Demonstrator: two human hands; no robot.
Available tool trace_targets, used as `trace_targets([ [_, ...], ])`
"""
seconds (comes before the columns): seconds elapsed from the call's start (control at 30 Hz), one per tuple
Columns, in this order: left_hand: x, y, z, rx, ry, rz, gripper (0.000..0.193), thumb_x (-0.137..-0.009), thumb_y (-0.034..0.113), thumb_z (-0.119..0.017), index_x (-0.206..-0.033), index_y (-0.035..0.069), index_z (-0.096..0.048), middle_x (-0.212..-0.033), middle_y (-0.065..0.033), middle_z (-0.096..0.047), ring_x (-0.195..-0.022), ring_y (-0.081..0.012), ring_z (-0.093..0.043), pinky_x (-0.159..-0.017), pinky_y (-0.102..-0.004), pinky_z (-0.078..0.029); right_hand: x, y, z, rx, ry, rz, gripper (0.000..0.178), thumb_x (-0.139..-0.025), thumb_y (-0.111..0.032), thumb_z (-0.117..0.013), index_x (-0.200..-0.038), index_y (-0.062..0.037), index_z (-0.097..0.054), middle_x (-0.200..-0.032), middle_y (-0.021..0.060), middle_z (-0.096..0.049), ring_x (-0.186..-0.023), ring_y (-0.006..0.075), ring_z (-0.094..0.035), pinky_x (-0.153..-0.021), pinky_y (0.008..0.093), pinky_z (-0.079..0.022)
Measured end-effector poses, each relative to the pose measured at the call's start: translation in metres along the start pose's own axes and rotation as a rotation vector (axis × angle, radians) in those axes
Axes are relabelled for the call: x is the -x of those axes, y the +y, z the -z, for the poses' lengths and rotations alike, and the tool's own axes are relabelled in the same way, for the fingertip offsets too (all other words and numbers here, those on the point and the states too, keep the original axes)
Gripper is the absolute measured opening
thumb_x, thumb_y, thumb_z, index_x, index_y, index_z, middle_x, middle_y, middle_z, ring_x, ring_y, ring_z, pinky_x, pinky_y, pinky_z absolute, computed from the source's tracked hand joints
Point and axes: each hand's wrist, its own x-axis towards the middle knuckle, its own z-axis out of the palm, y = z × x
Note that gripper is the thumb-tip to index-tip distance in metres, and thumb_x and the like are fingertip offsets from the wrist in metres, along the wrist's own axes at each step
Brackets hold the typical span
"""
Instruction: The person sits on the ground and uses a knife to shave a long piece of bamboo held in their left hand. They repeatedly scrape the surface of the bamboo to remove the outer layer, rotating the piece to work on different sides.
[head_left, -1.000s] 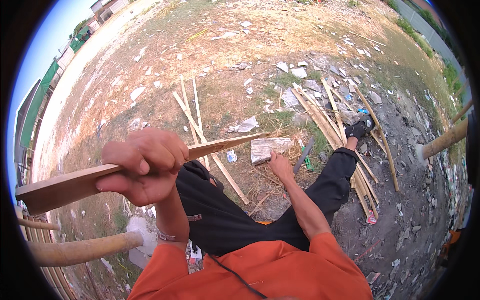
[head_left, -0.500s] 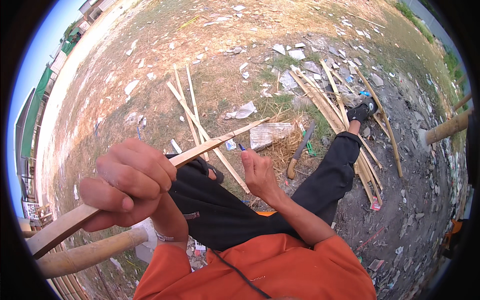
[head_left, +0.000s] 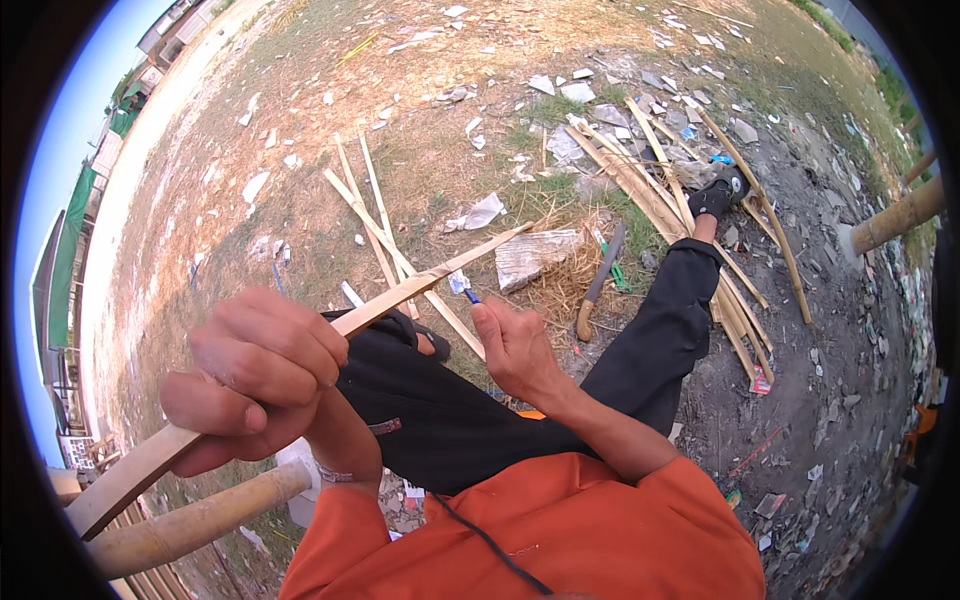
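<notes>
My left hand (head_left: 262,365), large at the left, is closed round a long pale bamboo strip (head_left: 405,291). The strip slants up to the right and narrows to a point. Just below that pointed half, my right hand (head_left: 522,348) is closed, thumb uppermost, on a slim blue thing (head_left: 473,296). Only its blue end shows above the fist, so its kind is unclear. It stands apart from the strip.
Crossed strips (head_left: 388,238) lie beyond my left hand. A knife (head_left: 602,278) with a wooden handle rests beside a weathered wood block (head_left: 535,258). More strips (head_left: 640,190) are piled by my right foot. Bamboo posts (head_left: 200,525) flank me; litter dots the ground.
The view has shifted slightly. More of the blue thing shows above my right fist, and it leans to the left. My left hand keeps its grip on the bamboo strip.
</notes>
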Motion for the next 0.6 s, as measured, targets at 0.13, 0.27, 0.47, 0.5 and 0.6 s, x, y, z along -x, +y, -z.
trace_targets([
  [0.13,0.000,-0.001,0.000,0.001,0.002,-0.006,0.043,-0.098,0.048,-0.031,-0.084,0.008,-0.040,-0.048,-0.0031,-0.041,-0.032,-0.0123,-0.037,-0.030,-0.0263,-0.038,-0.002,0.012,-0.013,0.064,0.091,0.084,0.034,-0.096,-0.028,-0.045,-0.074,-0.0020,-0.051,-0.051,0.0204,-0.049,-0.050,0.0409,-0.054,-0.046,0.0476,-0.039],
  [0.27,0.005,0.000,0.009,-0.020,0.045,0.015,0.042,-0.097,0.050,-0.032,-0.085,0.010,-0.040,-0.049,-0.0005,-0.035,-0.034,-0.0104,-0.035,-0.032,-0.0242,-0.036,-0.010,0.030,-0.018,0.163,0.110,0.003,0.035,-0.096,-0.028,-0.044,-0.074,-0.0023,-0.052,-0.052,0.0204,-0.051,-0.050,0.0411,-0.054,-0.047,0.0490,-0.039],
  [0.47,0.005,-0.001,0.009,-0.012,0.056,0.017,0.041,-0.097,0.050,-0.032,-0.084,0.011,-0.039,-0.049,-0.0002,-0.034,-0.034,-0.0113,-0.035,-0.033,-0.0255,-0.036,-0.006,0.007,-0.010,0.107,0.070,-0.037,0.037,-0.096,-0.031,-0.044,-0.075,-0.0021,-0.054,-0.054,0.0232,-0.053,-0.055,0.0436,-0.056,-0.050,0.0506,-0.042],
  [0.5,0.004,-0.002,0.006,-0.012,0.051,0.012,0.041,-0.097,0.050,-0.032,-0.084,0.011,-0.039,-0.049,-0.0002,-0.034,-0.034,-0.0114,-0.035,-0.033,-0.0257,-0.036,-0.004,0.009,-0.013,0.097,0.073,-0.035,0.037,-0.096,-0.031,-0.044,-0.075,-0.0020,-0.054,-0.054,0.0235,-0.053,-0.055,0.0437,-0.056,-0.050,0.0507,-0.042],
  [0.6,0.002,-0.001,0.005,-0.016,0.054,0.010,0.041,-0.097,0.050,-0.032,-0.084,0.012,-0.039,-0.048,-0.0002,-0.034,-0.034,-0.0114,-0.035,-0.033,-0.0257,-0.036,-0.008,0.036,-0.014,0.142,0.100,-0.126,0.038,-0.096,-0.031,-0.044,-0.075,-0.0015,-0.055,-0.054,0.0238,-0.053,-0.054,0.0442,-0.055,-0.051,0.0515,-0.041],
])
